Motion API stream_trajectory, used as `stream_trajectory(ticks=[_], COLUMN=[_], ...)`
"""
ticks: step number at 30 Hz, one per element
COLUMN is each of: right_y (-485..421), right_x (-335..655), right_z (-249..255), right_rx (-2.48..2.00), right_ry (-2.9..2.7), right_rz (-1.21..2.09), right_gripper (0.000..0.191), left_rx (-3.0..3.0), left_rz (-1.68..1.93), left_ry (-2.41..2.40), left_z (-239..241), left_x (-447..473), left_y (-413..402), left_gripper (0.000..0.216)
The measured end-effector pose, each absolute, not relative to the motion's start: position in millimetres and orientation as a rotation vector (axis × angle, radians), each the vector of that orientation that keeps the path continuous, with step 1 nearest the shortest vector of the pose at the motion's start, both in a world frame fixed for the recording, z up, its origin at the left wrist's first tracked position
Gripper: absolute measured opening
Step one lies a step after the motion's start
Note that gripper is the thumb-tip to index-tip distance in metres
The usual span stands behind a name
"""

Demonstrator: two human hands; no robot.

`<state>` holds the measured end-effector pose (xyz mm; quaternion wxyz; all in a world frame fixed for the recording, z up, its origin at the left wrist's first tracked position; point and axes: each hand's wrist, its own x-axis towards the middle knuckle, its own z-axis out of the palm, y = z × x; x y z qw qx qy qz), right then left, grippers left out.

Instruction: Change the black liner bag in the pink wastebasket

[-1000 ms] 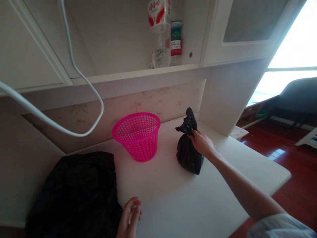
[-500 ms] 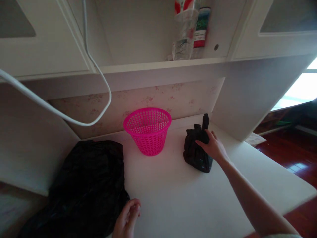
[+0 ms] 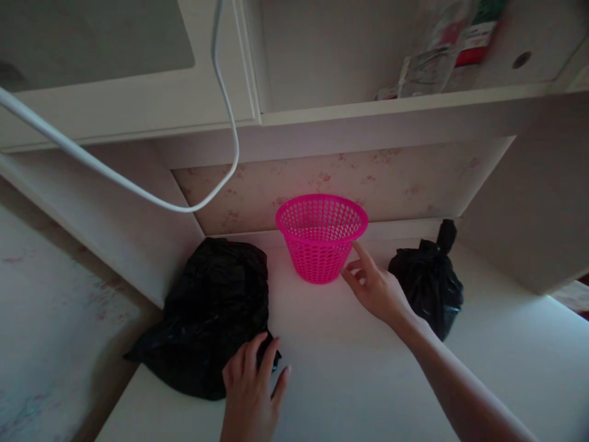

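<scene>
A pink perforated plastic basket point(image 3: 319, 258) stands upright on the white desk, close to the back wall. Just at its right side is my right hand point(image 3: 372, 285), index finger stretched toward the rim and nothing held; whether the fingertip touches the basket I cannot tell. To the right sits a small knotted black plastic bag point(image 3: 435, 288), partly behind my right wrist. A larger, spread-out black plastic bag point(image 3: 211, 313) lies on the left. My left hand point(image 3: 253, 374) is at that bag's right edge, fingers apart and slightly bent, holding nothing.
Above the desk point(image 3: 331, 380) runs a cabinet shelf point(image 3: 368, 110) with a clear plastic container point(image 3: 423, 70) and a red-and-green can point(image 3: 476, 43). A white cable point(image 3: 184, 207) hangs in a loop at upper left. Side panels bound the desk.
My right hand has let go of the small black bag and moved left to the basket. My left hand has come further into view at the large bag. The view has turned left.
</scene>
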<state>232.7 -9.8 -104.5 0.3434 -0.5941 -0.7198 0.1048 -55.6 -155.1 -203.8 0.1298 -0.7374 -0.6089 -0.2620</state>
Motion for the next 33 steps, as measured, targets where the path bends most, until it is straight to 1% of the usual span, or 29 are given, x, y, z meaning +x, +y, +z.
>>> stream_trajectory(ticks=[2, 3, 5, 7, 11, 15, 18, 21, 23, 25, 27, 28, 30, 31, 32, 33], right_y=[7, 15, 27, 33, 26, -3, -33, -65, -87, -110, -130, -137, -142, -141, -137, -131], right_x=[223, 219, 216, 215, 219, 231, 242, 249, 248, 243, 236, 231, 221, 216, 210, 203], right_z=[-94, -91, -86, -84, -82, -87, -93, -97, -100, -107, -120, -129, -150, -162, -174, -186], right_rx=[-1.666, -1.722, -1.793, -1.805, -1.767, -1.697, -1.571, -1.455, -1.405, -1.312, -1.128, -1.022, -1.008, -1.088, -1.202, -1.305], right_ry=[-1.914, -1.927, -1.946, -1.961, -1.968, -1.929, -1.897, -1.862, -1.785, -1.676, -1.665, -1.732, -1.820, -1.817, -1.779, -1.730], right_rz=[0.172, 0.118, 0.025, -0.043, -0.108, -0.125, -0.133, -0.100, -0.077, -0.108, -0.163, -0.117, 0.138, 0.315, 0.499, 0.668], right_gripper=[0.065, 0.063, 0.054, 0.045, 0.034, 0.031, 0.029, 0.028, 0.031, 0.034, 0.029, 0.026, 0.019, 0.014, 0.013, 0.019], left_rx=[-2.098, -2.098, -2.134, -2.186, -2.226, -2.253, -2.336, -2.382, -2.434, -2.553, -2.664, -2.663, -2.460, -2.290, -2.115, -1.963], left_rz=[-0.573, -0.510, -0.420, -0.357, -0.312, -0.408, -0.523, -0.629, -0.717, -0.846, -0.978, -1.034, -1.104, -1.112, -1.068, -0.981], left_ry=[-1.807, -1.829, -1.881, -1.923, -1.927, -1.898, -1.853, -1.868, -1.907, -1.955, -2.033, -2.085, -2.194, -2.199, -2.197, -2.180], left_z=[-217, -226, -248, -266, -275, -261, -251, -245, -239, -228, -213, -204, -187, -179, -173, -170], left_x=[-64, -70, -83, -94, -102, -93, -84, -72, -65, -62, -70, -78, -104, -119, -134, -149], left_y=[-160, -162, -164, -166, -169, -165, -158, -153, -153, -158, -163, -165, -163, -159, -155, -149], left_gripper=[0.054, 0.058, 0.057, 0.050, 0.047, 0.039, 0.030, 0.025, 0.025, 0.029, 0.033, 0.032, 0.030, 0.034, 0.041, 0.048])
